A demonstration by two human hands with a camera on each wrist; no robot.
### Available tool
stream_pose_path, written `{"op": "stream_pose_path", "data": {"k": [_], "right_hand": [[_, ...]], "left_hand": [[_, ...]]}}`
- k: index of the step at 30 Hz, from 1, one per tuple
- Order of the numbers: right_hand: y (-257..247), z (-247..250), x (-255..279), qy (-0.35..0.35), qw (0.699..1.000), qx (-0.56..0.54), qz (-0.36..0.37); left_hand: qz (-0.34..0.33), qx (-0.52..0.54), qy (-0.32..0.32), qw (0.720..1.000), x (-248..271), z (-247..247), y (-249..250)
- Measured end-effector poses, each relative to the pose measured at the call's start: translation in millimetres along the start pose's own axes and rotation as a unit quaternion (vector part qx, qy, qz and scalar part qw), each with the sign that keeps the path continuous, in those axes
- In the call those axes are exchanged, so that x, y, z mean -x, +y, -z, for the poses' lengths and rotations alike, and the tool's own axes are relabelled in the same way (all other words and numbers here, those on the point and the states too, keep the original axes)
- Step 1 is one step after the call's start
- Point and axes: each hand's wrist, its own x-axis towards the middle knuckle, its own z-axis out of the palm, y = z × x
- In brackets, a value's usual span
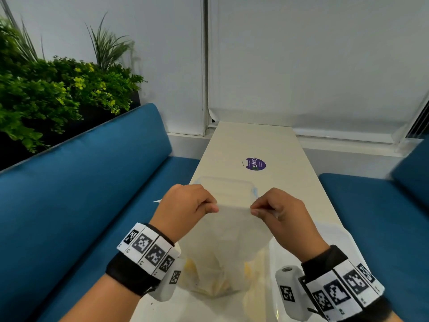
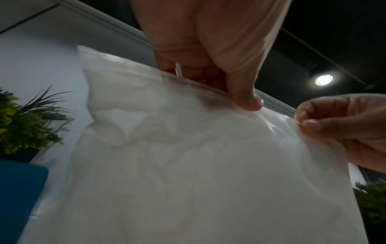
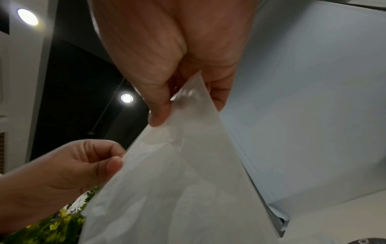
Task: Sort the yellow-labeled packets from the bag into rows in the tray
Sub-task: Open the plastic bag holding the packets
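Head cam down; wrist cams up, prob. close.

Soft, even daylight comes through the drawn blind, leaving the counter bright with hardly a shadow. The head view bows at its edges. Both wrist views are dimmer and smeared with blur, ceiling spotlights flaring against dark, and glare glints on the translucent bag.

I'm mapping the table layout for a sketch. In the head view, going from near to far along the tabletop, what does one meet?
Yellow-labeled packets in the bottom of the bag → left hand and right hand pinching the bag's top edge → clear tray → purple sticker.
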Motion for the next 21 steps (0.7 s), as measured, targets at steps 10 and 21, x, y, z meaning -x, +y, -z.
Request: {"op": "stream_pose_path", "data": {"k": [10, 21], "right_hand": [[-12, -11, -5, 0.055, 0.99, 0.063, 0.115], [-22, -11, -9, 0.091, 0.986, 0.052, 0.131]], "left_hand": [[-0.058, 0.012, 0.036, 0.998, 2, -2, 10], [-0.016, 0.006, 0.047, 0.999, 0, 5, 10]]}}
